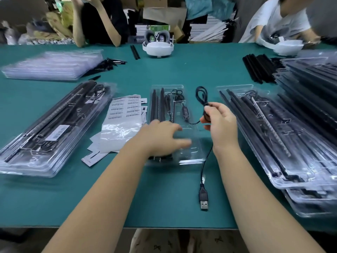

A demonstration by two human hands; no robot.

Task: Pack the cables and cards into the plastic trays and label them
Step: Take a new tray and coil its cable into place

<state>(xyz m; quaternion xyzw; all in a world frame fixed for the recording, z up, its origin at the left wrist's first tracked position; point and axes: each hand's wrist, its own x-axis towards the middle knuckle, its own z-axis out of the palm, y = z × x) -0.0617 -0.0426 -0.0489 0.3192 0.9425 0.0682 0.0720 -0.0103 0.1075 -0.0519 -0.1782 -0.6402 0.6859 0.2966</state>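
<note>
head view, looking down across a green table (169, 194). at centre, a clear plastic tray (189, 154), open, already holding black strips and a small inline controller (185, 112). right hand (221, 125) raised just right of the tray, fingers curled round a coiled black cable (202, 96), loop standing up above the fist. loose tail of the same cable hanging down past the wrist, ending in a usb plug (203, 199) lying on the table near the front edge. left hand (162, 137) blurred, spread flat and open over the tray's near half, apparently steadying it. sheet of barcode labels (125, 108) just left of the tray. sealed, labelled trays (52, 130) further left; a stack of filled trays (291, 136) at right. likely risks: coil springing loose if the grip eases; trailing plug snagging the tray rim or dragging the light tray askew; cable bulging and stopping the lid closing.
</note>
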